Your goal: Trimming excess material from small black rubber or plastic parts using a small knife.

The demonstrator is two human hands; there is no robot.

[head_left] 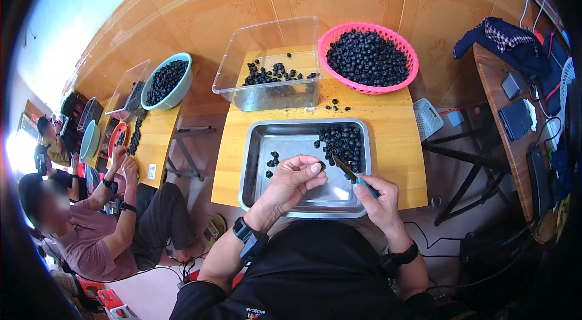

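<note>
Left hand (295, 176) pinches one small dark round fruit (321, 166); right hand (377, 194) grips the blue-handled knife (351, 173) over the steel tray (254, 168) — blade best kept shallow, away from fingertips.

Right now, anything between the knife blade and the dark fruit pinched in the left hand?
Nothing visible. The left hand pinches a dark round fruit over the metal tray. The knife in the right hand points at it across an open gap. The fruit pile lies behind, not between.
</note>
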